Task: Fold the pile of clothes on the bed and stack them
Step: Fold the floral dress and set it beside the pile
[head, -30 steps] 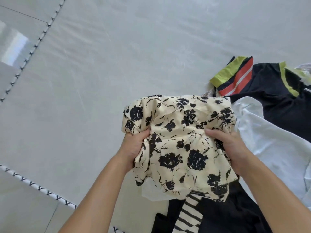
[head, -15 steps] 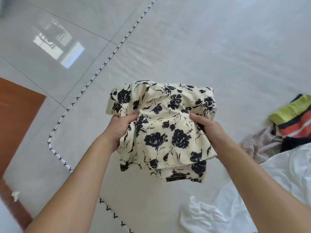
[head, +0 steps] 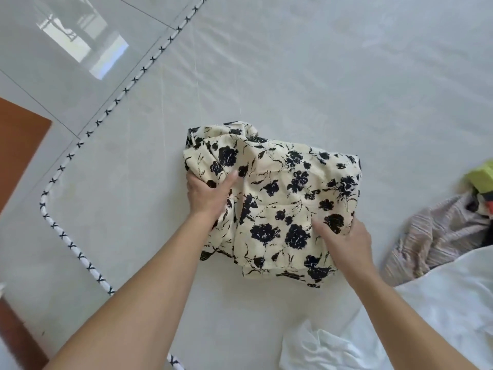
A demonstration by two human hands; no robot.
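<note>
A cream garment with black flower print [head: 282, 198] lies bunched on the pale grey bed sheet [head: 320, 76], near the bed's left corner. My left hand [head: 206, 192] grips its left edge, fingers curled into the cloth. My right hand [head: 344, 240] holds its lower right part, thumb on top and fingers tucked under the fabric. The pile of other clothes lies at the right: a white garment [head: 440, 316], a striped beige-grey one [head: 437, 236], and a lime, red and black piece [head: 480, 182] at the frame's edge.
The bed's edge runs diagonally at the left, marked by white piping with black crosses [head: 66, 158]. Beyond it are glossy grey floor tiles [head: 53, 49] and a brown wooden surface [head: 18, 134]. Open sheet stretches behind the floral garment.
Both hands carried the floral garment leftward away from the pile and lowered it onto the sheet near the bed's corner. The pile has slid to the right edge of view.
</note>
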